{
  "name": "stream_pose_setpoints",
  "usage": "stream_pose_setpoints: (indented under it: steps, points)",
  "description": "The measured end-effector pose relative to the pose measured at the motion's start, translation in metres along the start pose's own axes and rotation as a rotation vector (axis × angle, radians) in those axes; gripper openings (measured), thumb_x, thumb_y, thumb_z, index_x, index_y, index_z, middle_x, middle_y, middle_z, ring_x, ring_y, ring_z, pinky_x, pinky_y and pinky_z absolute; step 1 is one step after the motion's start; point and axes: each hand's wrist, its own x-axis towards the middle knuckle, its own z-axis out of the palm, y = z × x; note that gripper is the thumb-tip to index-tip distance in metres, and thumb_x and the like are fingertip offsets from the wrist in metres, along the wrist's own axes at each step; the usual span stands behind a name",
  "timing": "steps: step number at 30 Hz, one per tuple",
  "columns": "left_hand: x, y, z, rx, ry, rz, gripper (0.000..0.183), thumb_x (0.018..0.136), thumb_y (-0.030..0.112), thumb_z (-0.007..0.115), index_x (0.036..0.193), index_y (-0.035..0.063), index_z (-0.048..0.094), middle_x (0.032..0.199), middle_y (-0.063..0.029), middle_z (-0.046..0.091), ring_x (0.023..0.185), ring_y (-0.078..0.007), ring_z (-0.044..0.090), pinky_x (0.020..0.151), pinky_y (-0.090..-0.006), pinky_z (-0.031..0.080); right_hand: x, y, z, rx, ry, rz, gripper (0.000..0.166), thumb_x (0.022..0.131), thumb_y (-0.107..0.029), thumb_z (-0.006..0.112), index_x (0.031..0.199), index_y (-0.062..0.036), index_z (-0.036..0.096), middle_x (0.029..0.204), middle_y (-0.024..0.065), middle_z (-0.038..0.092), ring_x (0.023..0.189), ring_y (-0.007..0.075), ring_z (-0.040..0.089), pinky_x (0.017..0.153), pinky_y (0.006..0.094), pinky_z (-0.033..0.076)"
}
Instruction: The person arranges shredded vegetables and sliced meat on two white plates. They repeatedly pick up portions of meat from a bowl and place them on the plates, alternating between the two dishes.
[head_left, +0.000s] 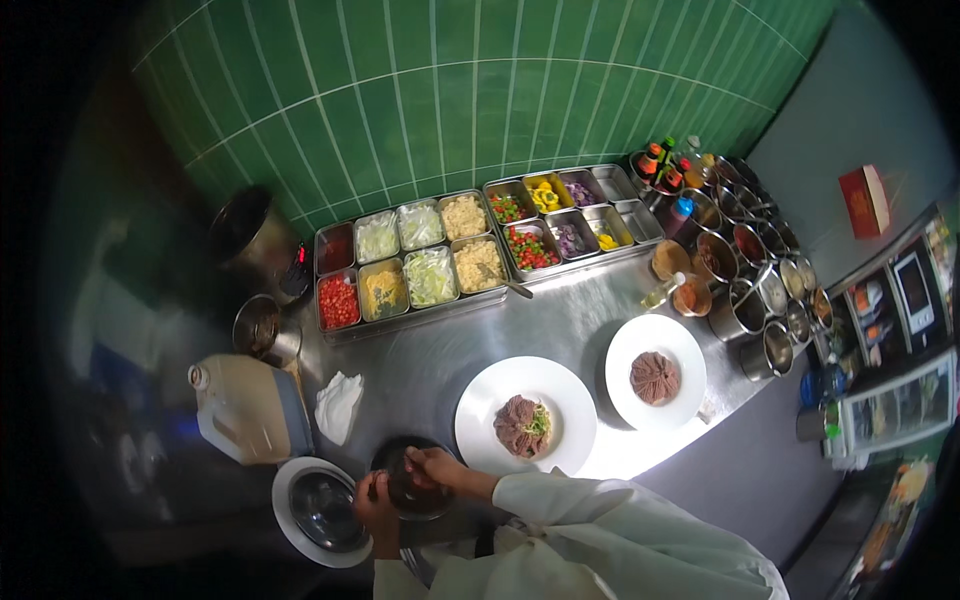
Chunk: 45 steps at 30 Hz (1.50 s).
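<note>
Before me stands a dark round bowl or pan (427, 504) at the bottom centre. My left hand (376, 504) is closed on its left rim. Over its upper part is my right hand (435, 466), with curled fingers; whether it holds a utensil cannot be made out. Just left of my left hand is a white wide-rimmed dish (285, 517) with a clear bowl (322, 506) in it. Up and to the right sits a white plate (480, 382) with sliced meat (516, 427) and shredded greens (538, 421). A second white plate (619, 360) holds a mound of sliced meat (655, 377).
Steel trays of chopped vegetables (430, 276) line the green tiled wall. A large plastic jug (247, 405) and a crumpled white cloth or paper (339, 406) stand at the left, near a steel pot (262, 330). Sauce bottles (667, 169) and several steel containers (739, 307) crowd the right.
</note>
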Motion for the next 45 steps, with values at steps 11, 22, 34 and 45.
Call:
stream_pose_setpoints:
  steps: [11,22,34,45]
  points:
    - [0.034,0.134,0.1,0.068,-0.676,0.155,0.015,0.083,0.006,0.066,0.093,-0.0051,0.066,0.082,-0.006,0.068,0.075,-0.0098,0.061,0.07,-0.0234,0.049,-0.082,-0.027,-0.076,-0.521,0.541,-0.515,0.025,0.095,-0.023,0.049,0.106,-0.0022,0.059,0.086,0.0106,0.068,0.085,0.0191,0.066,0.077,0.0318,0.05]
    - [0.038,0.099,0.296,0.385,-1.429,-0.28,0.018,0.09,0.008,0.058,0.1,-0.005,0.065,0.087,-0.007,0.067,0.075,-0.0132,0.064,0.069,-0.0261,0.055,-0.123,0.026,-0.177,0.198,1.044,-0.333,0.027,0.086,-0.027,0.063,0.079,-0.0007,0.063,0.062,0.0055,0.06,0.057,0.0117,0.057,0.053,0.0283,0.045]
    - [0.023,0.093,0.285,0.795,-1.251,0.486,0.021,0.079,0.018,0.068,0.094,0.0032,0.066,0.088,-0.0119,0.067,0.083,-0.0304,0.063,0.075,-0.0386,0.05,-0.113,-0.002,-0.169,-0.275,1.182,-0.14,0.035,0.084,-0.036,0.059,0.085,-0.0021,0.069,0.071,0.0185,0.065,0.072,0.0322,0.066,0.069,0.041,0.051]
    - [0.034,0.104,0.256,0.637,-1.396,1.147,0.042,0.079,0.023,0.067,0.113,0.0022,0.056,0.116,-0.0074,0.055,0.114,-0.0265,0.047,0.09,-0.0411,0.043,-0.09,0.015,-0.177,0.058,1.034,-0.167,0.038,0.086,-0.037,0.059,0.082,-0.0009,0.069,0.07,0.0202,0.065,0.065,0.0316,0.064,0.065,0.0412,0.049]
